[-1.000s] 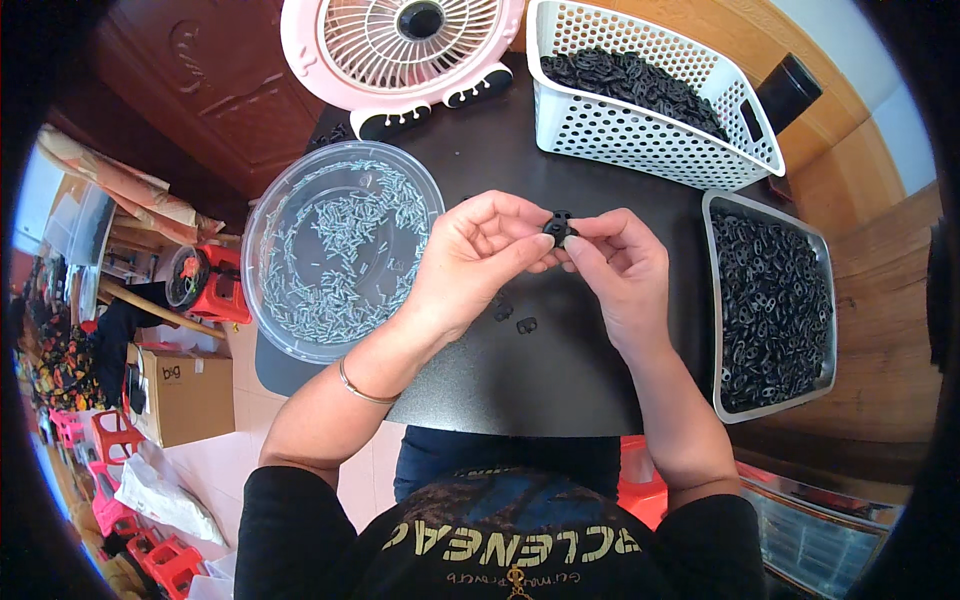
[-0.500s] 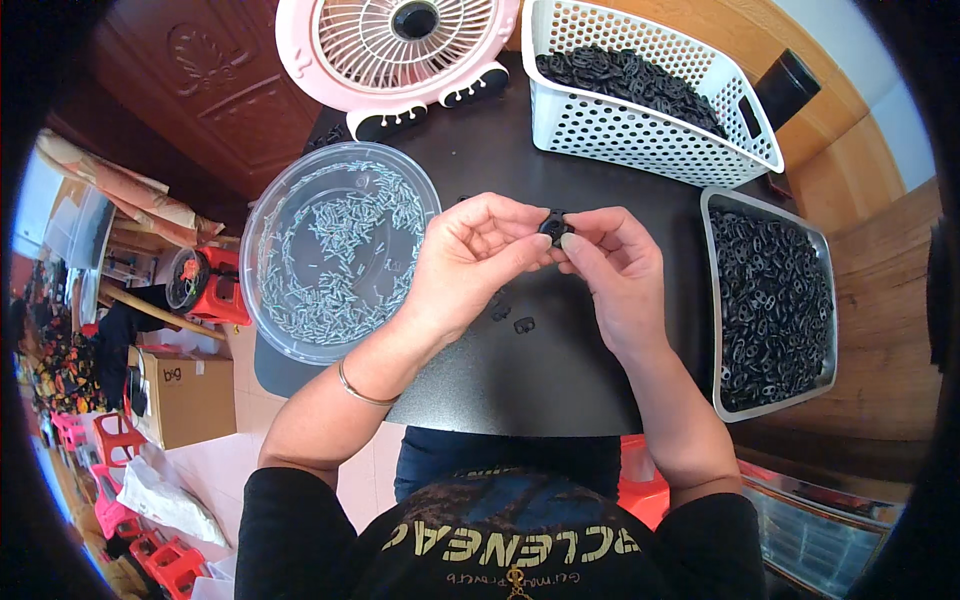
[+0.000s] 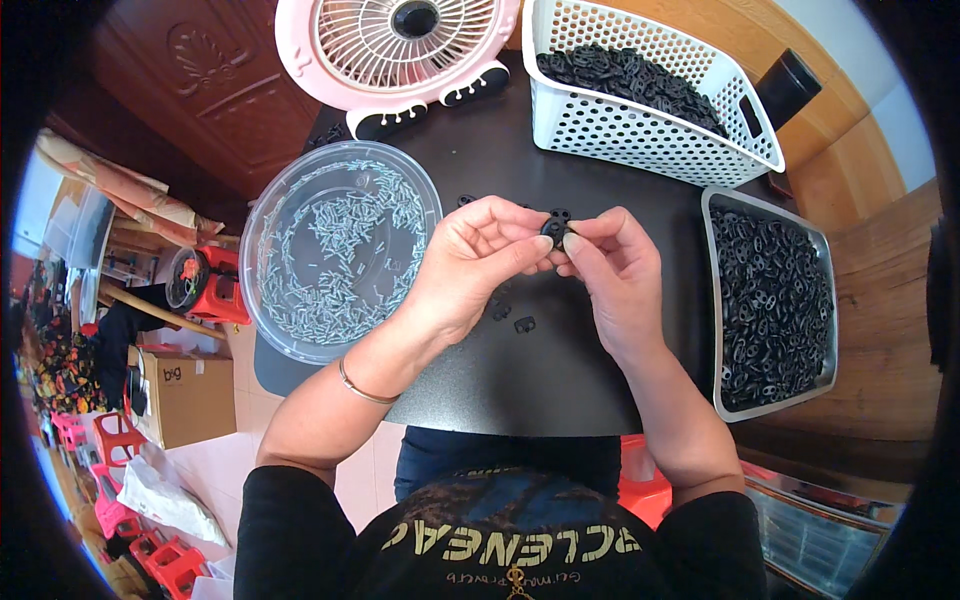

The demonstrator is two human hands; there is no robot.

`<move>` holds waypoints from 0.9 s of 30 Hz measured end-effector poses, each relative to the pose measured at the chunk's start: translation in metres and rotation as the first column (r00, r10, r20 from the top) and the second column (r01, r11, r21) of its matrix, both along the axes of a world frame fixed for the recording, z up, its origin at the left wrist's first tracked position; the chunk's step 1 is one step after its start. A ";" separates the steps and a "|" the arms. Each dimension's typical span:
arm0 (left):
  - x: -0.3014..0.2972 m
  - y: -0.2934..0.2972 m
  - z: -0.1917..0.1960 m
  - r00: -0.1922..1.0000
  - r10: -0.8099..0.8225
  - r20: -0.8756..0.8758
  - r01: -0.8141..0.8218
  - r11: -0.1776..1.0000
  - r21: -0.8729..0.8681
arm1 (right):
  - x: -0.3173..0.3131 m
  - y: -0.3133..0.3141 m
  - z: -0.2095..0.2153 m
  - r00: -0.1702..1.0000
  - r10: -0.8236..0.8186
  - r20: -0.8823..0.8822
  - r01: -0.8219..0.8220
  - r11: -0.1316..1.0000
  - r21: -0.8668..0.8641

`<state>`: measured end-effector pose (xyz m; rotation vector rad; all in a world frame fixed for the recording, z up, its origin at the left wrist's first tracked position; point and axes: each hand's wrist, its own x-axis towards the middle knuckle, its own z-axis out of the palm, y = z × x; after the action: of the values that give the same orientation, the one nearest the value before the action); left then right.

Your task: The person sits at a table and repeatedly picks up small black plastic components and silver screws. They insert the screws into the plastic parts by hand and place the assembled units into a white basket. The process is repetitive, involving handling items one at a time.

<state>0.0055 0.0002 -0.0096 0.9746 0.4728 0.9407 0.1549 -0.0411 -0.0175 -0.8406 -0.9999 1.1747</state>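
Note:
Above the dark table (image 3: 540,390), both my hands meet at a small black plastic piece (image 3: 555,230) with round holes. My left hand (image 3: 462,262) pinches it between thumb and bent fingers. From the other side, my right hand (image 3: 620,275) grips it with thumb and forefinger. Fingers cover much of the piece, so I cannot tell if it is one part or two pressed together. Below the hands lies a loose black piece (image 3: 525,325), with others beside it. Another black piece (image 3: 466,200) lies past the left hand.
A clear round tub (image 3: 310,262) of short silvery metal pieces (image 3: 335,315) stands at the left. At the right is a metal tray (image 3: 714,300) full of black two-hole parts. Behind stand a white perforated basket (image 3: 640,150) of black parts and a pink fan (image 3: 415,20).
The black piece has turned a little between my fingertips, and more of its holes show above them. Both hands stay in nearly the same place.

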 end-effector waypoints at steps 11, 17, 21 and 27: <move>-0.002 -0.001 0.002 1.000 -0.018 0.014 0.019 1.000 -0.014 | 0.005 0.000 0.003 0.997 0.072 0.029 -0.072 0.997 0.002; -0.005 0.004 -0.001 0.993 -0.091 0.069 0.100 0.983 -0.151 | 0.004 -0.001 0.007 0.993 0.082 0.087 -0.086 0.995 0.041; -0.009 0.006 -0.002 0.995 -0.071 0.068 0.084 0.975 -0.205 | 0.001 -0.001 0.008 0.950 -0.007 0.313 -0.040 0.989 0.143; -0.009 0.006 0.000 0.992 -0.094 0.080 0.106 0.979 -0.173 | 0.002 0.001 0.003 0.889 -0.107 0.445 0.000 0.972 0.234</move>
<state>-0.0039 0.0062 -0.0092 0.7940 0.4349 0.8253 0.1570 -0.0399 -0.0147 -0.9738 -1.4575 0.8048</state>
